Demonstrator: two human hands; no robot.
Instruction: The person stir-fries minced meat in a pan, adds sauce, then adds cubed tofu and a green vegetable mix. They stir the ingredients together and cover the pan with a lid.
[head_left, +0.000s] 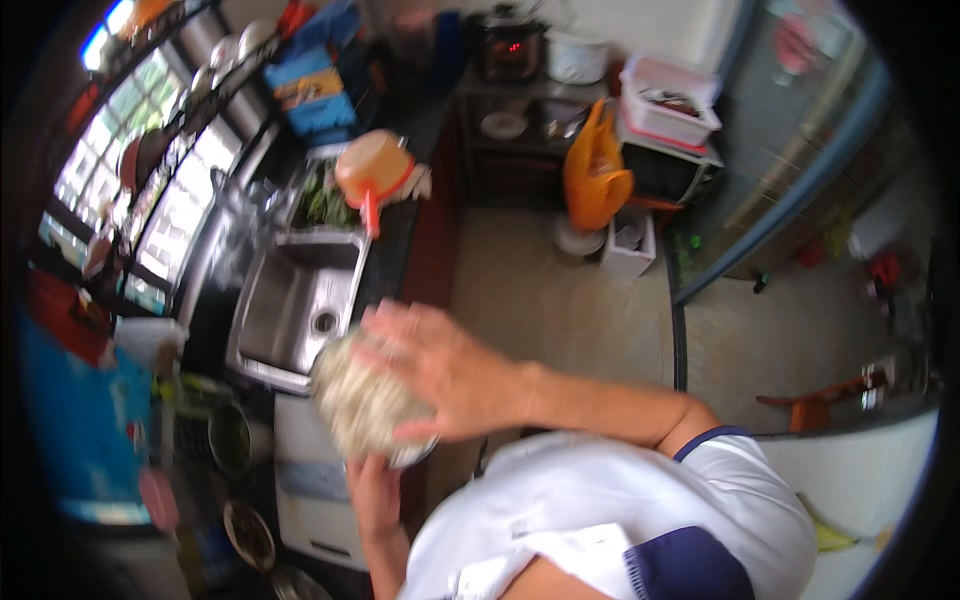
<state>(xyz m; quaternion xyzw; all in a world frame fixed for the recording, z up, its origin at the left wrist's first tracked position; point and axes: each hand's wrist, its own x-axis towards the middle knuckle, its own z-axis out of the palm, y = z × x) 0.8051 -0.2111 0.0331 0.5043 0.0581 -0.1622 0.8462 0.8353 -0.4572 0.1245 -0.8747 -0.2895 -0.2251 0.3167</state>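
Note:
A heap of pale, stringy food (367, 397), blurred and perhaps noodles or shreds, is piled in a shiny dish (414, 454); only a bit of the dish's rim shows. My left hand (375, 491) grips the dish from below, near its closest side. Across the top of the heap lies my right hand (450, 375), its fingers spread and the thumb apart, touching the strands. Both hands are beside the near right corner of a stainless steel sink basin (289, 300), whose drain shows. Under and left of the dish is a white board or panel (311, 480) on the counter.
An orange-handled plastic scoop (375, 169) and leafy greens (322, 199) lie beyond the basin. Pots and bowls (249, 534) crowd the counter at left. An orange plastic bag (596, 169) hangs by the far counter, above a white bin (630, 244). A blue door frame (787, 202) stands right.

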